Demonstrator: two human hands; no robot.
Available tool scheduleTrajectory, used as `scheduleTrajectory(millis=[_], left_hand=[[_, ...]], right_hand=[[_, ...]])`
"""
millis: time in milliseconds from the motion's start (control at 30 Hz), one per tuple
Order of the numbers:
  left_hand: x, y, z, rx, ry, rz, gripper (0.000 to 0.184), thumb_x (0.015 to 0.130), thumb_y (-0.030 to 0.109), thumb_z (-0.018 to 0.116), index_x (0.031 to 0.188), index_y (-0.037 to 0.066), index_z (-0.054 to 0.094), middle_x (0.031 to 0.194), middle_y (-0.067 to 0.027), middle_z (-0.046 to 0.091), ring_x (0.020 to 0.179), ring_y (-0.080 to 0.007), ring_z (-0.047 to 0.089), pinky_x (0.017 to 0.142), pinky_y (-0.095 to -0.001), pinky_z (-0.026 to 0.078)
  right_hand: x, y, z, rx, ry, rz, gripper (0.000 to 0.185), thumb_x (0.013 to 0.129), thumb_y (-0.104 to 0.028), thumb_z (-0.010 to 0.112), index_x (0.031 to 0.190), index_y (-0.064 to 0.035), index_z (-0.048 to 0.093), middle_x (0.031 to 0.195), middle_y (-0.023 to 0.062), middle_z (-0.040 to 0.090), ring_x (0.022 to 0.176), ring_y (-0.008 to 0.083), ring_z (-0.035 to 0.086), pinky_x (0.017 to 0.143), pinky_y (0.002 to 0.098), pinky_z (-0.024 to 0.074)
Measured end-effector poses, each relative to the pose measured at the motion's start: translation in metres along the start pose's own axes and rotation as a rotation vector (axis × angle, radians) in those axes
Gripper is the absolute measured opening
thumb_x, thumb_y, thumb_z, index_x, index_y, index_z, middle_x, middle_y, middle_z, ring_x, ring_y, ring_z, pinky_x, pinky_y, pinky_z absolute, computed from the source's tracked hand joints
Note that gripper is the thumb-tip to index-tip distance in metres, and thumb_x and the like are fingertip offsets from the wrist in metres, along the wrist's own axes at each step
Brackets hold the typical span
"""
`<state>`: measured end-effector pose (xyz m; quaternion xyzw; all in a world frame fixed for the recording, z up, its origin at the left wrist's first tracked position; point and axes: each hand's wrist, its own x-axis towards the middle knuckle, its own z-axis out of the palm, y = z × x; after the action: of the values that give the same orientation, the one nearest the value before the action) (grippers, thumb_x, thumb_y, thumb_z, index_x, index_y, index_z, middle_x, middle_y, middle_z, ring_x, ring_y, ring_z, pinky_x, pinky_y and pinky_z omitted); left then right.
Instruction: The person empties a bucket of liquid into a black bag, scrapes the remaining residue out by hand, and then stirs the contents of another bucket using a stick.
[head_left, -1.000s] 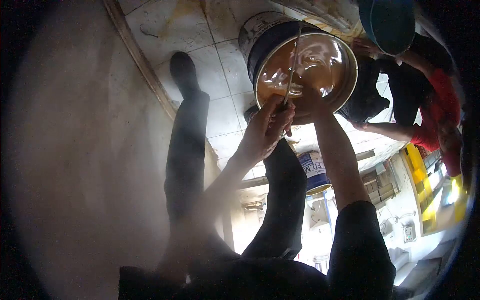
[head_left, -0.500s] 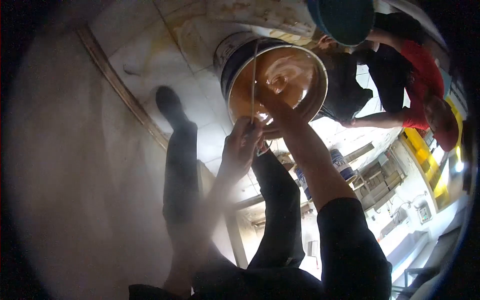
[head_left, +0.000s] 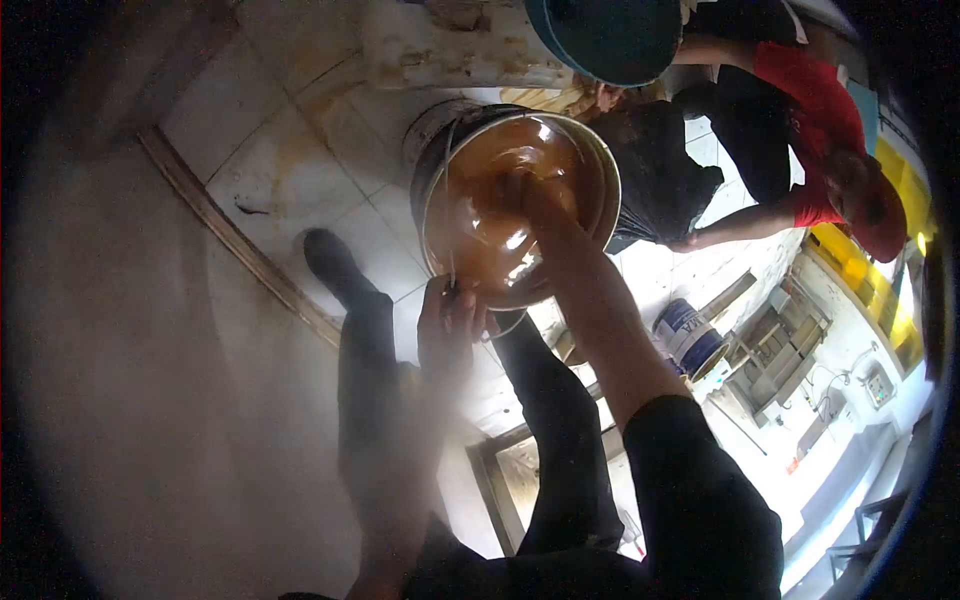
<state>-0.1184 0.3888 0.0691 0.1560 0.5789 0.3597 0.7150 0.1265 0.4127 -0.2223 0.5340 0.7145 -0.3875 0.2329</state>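
Note:
A tilted bucket (head_left: pixel 428 150) faces me, holding glossy orange-brown liquid (head_left: pixel 482 240). My left hand (head_left: pixel 447 322) is closed on the thin wire handle (head_left: pixel 449 205) at the bucket's near rim. Reaching in from the right, my right hand (head_left: pixel 533 202) is sunk in the liquid near the middle. Its fingers are hidden, so I cannot tell whether they grip anything.
Another person in a red shirt (head_left: pixel 795 95) bends at the right, one hand on a black plastic bag (head_left: pixel 655 165). A dark green tub (head_left: pixel 605 40) is beside them. A labelled bucket (head_left: pixel 690 335) stands farther back. A wooden strip (head_left: pixel 230 235) crosses the tiled floor.
The bucket and both my hands appear lower and farther left in view. Ripples in the liquid have changed around my right hand. The other person's tub has shifted left in view.

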Motion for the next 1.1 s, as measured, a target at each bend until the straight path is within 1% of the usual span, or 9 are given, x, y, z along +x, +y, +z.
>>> scheduleTrajectory(millis=[100, 167, 200, 233, 367, 633, 800, 900, 1100], left_hand=[[-0.001, 0.009, 0.007, 0.01, 0.021, -0.055, 0.037, 0.093, 0.038, 0.05, 0.101, 0.003, 0.047, 0.068, -0.0041, 0.05, 0.054, -0.0098, 0.046, 0.047, -0.0233, 0.036], [-0.003, 0.023, 0.015, 0.044, -0.052, -0.171, 0.018, 0.096, 0.021, 0.048, 0.103, 0.004, 0.048, 0.065, -0.0037, 0.05, 0.056, -0.0109, 0.051, 0.05, -0.0242, 0.042], [-0.006, 0.016, 0.014, 0.038, -0.115, -0.152, 0.033, 0.092, 0.032, 0.05, 0.106, 0.002, 0.048, 0.082, -0.011, 0.06, 0.065, -0.0132, 0.053, 0.056, -0.026, 0.043], [-0.014, 0.01, 0.017, 0.037, -0.111, -0.163, 0.033, 0.092, 0.032, 0.05, 0.106, 0.002, 0.048, 0.082, -0.011, 0.06, 0.065, -0.0132, 0.053, 0.056, -0.026, 0.043], [-0.013, 0.013, 0.026, 0.147, -0.083, -0.149, 0.037, 0.091, 0.032, 0.053, 0.106, -0.001, 0.05, 0.094, -0.0126, 0.057, 0.086, -0.021, 0.053, 0.077, -0.0338, 0.044], [-0.005, 0.018, 0.014, 0.017, -0.097, -0.131, 0.03, 0.091, 0.033, 0.056, 0.099, 0.004, 0.055, 0.081, -0.0004, 0.056, 0.072, -0.0084, 0.048, 0.064, -0.0229, 0.04], [-0.001, 0.012, 0.01, -0.016, -0.119, -0.16, 0.023, 0.093, 0.025, 0.054, 0.098, 0.002, 0.055, 0.073, -0.0037, 0.059, 0.063, -0.009, 0.055, 0.055, -0.024, 0.044], [0.0, 0.013, 0.007, -0.017, -0.202, -0.149, 0.021, 0.093, 0.015, 0.052, 0.106, -0.003, 0.052, 0.07, -0.0085, 0.058, 0.062, -0.016, 0.057, 0.059, -0.0287, 0.046], [0.003, 0.028, 0.008, -0.007, -0.203, -0.265, 0.021, 0.093, 0.013, 0.051, 0.108, -0.003, 0.052, 0.072, -0.0071, 0.056, 0.066, -0.0145, 0.056, 0.061, -0.0283, 0.046]], right_hand=[[0.006, -0.03, 0.023, -0.007, 0.012, 0.011, 0.038, 0.095, -0.03, 0.043, 0.123, -0.0069, 0.053, 0.124, 0.0126, 0.054, 0.107, 0.0215, 0.055, 0.089, 0.0343, 0.044], [0.011, -0.053, 0.035, 0.001, 0.02, -0.017, 0.038, 0.094, -0.03, 0.043, 0.123, -0.0069, 0.053, 0.124, 0.0126, 0.054, 0.107, 0.0216, 0.055, 0.089, 0.0344, 0.0441], [0.007, -0.064, 0.04, 0.008, 0.019, -0.038, 0.038, 0.094, -0.03, 0.043, 0.123, -0.0069, 0.053, 0.124, 0.0126, 0.054, 0.107, 0.0216, 0.055, 0.089, 0.0345, 0.0441], [-0.003, -0.073, 0.044, 0.015, 0.016, -0.064, 0.038, 0.094, -0.03, 0.043, 0.123, -0.0069, 0.053, 0.124, 0.0126, 0.054, 0.107, 0.0217, 0.055, 0.089, 0.0345, 0.0441], [-0.043, -0.077, 0.041, 0.045, 0.011, -0.143, 0.038, 0.094, -0.029, 0.043, 0.123, -0.0069, 0.054, 0.124, 0.0126, 0.054, 0.106, 0.0218, 0.055, 0.088, 0.0346, 0.0442], [-0.054, -0.001, 0.01, 0.002, -0.018, -0.098, 0.038, 0.094, -0.029, 0.044, 0.123, -0.0068, 0.054, 0.124, 0.0125, 0.055, 0.106, 0.0221, 0.055, 0.088, 0.035, 0.0444], [-0.006, 0.008, 0.005, -0.059, -0.045, -0.06, 0.038, 0.093, -0.029, 0.044, 0.123, -0.0068, 0.054, 0.123, 0.0125, 0.055, 0.106, 0.0224, 0.056, 0.088, 0.0351, 0.0446], [0.01, -0.007, 0.02, -0.08, -0.061, -0.068, 0.038, 0.093, -0.029, 0.044, 0.122, -0.0068, 0.054, 0.123, 0.0125, 0.055, 0.105, 0.0225, 0.056, 0.088, 0.0353, 0.0446], [-0.004, -0.046, 0.046, -0.087, -0.051, -0.142, 0.038, 0.093, -0.028, 0.045, 0.122, -0.0068, 0.054, 0.123, 0.0124, 0.055, 0.105, 0.0227, 0.056, 0.087, 0.0355, 0.0448]])
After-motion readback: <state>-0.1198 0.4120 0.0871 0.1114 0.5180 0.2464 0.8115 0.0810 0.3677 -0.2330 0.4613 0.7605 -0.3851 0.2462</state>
